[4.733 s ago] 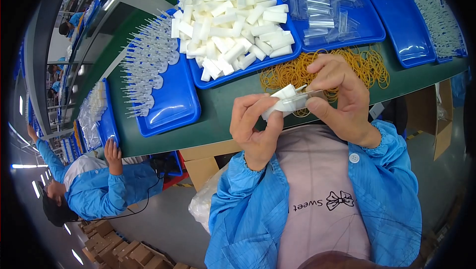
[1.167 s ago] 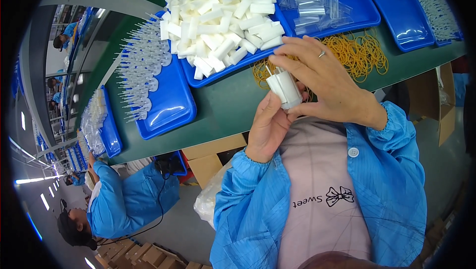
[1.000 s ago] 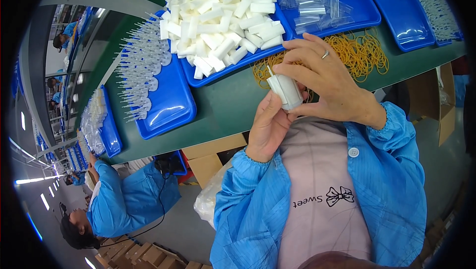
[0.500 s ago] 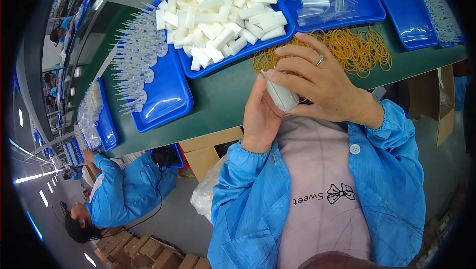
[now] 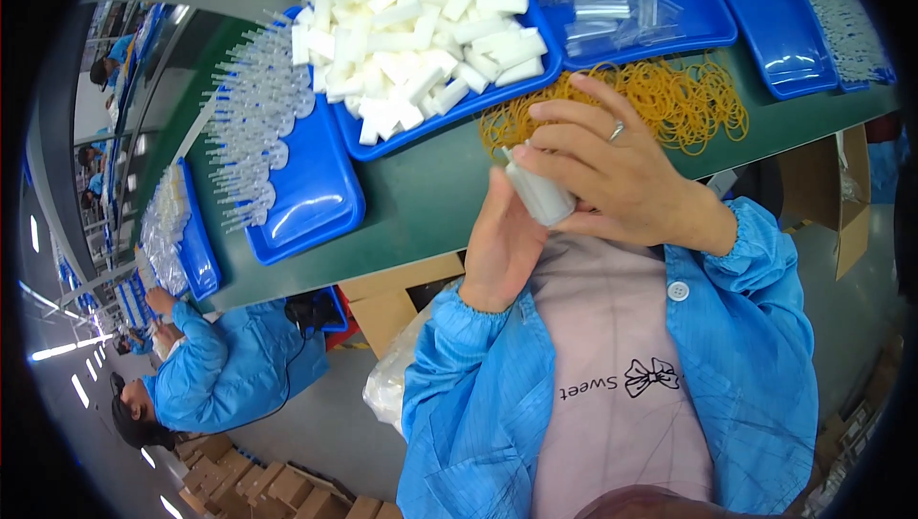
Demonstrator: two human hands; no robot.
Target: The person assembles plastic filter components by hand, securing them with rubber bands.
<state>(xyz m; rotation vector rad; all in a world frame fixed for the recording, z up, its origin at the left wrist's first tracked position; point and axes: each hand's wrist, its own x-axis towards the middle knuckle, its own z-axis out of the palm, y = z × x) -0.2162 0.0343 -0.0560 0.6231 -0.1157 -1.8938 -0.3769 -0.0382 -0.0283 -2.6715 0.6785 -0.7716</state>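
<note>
Between my hands, in front of my chest, is a small white block (image 5: 543, 196), tilted, with a pale narrow tip at its upper end. My right hand (image 5: 612, 161), with a ring on one finger, curls over its top and right side, thumb underneath. My left hand (image 5: 505, 237) supports it from the left, palm turned inward and thumb near the upper end. The fingers cover part of the block, so I cannot tell whether clear film is around it. Just beyond my fingers lies a heap of orange rubber bands (image 5: 669, 103) on the green table (image 5: 411, 199).
A blue tray (image 5: 375, 149) piled with white foam blocks stands ahead. Right of it, another blue tray (image 5: 703, 32) holds clear plastic pieces. Thin-tipped clear plastic parts (image 5: 253, 127) fill a tray at left. A co-worker in blue (image 5: 239, 366) sits farther left; cardboard boxes (image 5: 258, 481) lie below.
The white block has turned slightly in my fingers, its split-looking face now less visible. Both hands stay closed around it in nearly the same place. The whole view has shifted a little.
</note>
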